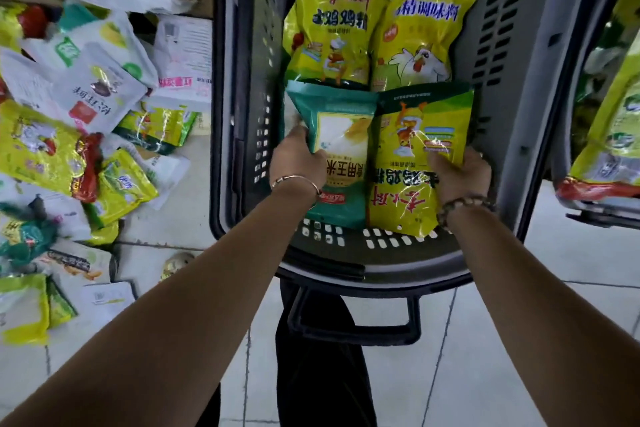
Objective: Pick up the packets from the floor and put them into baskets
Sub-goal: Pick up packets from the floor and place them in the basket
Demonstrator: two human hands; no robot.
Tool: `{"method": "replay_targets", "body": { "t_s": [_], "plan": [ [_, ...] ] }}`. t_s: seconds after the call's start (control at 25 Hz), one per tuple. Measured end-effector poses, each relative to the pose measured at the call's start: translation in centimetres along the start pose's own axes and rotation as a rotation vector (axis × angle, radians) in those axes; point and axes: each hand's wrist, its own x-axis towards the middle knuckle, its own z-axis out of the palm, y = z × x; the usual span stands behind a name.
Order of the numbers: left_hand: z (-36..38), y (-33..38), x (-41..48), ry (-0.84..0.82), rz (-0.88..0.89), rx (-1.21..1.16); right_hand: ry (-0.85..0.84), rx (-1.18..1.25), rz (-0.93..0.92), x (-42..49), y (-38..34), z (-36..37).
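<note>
Though its fingers hide beneath, the left hand (298, 161) grips a teal plastic packet (341, 135) in a grey slotted basket (540, 80). The right hand (462, 179) clutches a glossy yellow packet (412, 156).

thin bangle (294, 178) | bead bracelet (464, 200) | dark trousers (318, 374) | pale floor tiles (485, 357)

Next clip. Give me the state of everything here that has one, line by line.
left hand: grips the teal packet.
right hand: grips the green-topped yellow packet.
teal packet: inside the grey basket, held.
green-topped yellow packet: inside the basket beside the teal one, held.
two yellow packets: lying flat at the basket's far end.
floor packets: heaped, not yet picked up.
</note>
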Motion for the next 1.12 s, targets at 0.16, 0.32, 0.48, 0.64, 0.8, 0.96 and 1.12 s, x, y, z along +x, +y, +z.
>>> {"method": "replay_targets", "body": {
  "t_s": [0.16,0.32,0.48,0.64,0.8,0.96,1.12],
  "plan": [
    [0.5,-0.4,0.6,-0.052,-0.089,-0.102,0.043,-0.234,0.142,0.8,0.4,1.0],
    [-0.4,0.1,-1.1,0.147,0.010,-0.111,-0.003,-0.452,0.068,-1.3,0.2,0.9],
    [0.8,1.1,-1.6,0.144,0.715,0.644,-0.067,-0.766,-0.291,-2.8,0.5,1.1],
    [2.0,0.1,0.6,-0.197,0.550,0.910,-0.311,-0.939,-0.347,-0.6,0.9,2.5],
    [2.0,-1.9,2.1,-0.213,0.552,0.900,-0.352,-1.036,-0.375,1.3,2.1,3.5],
    [2.8,-2.6,2.4,-0.161,0.564,0.892,-0.234,-0.997,-0.409,1.3,3.0,4.6],
    [2.8,-2.9,2.0,-0.121,0.588,0.894,-0.237,-1.002,-0.429,1.4,3.3,4.5]
  ]
}}
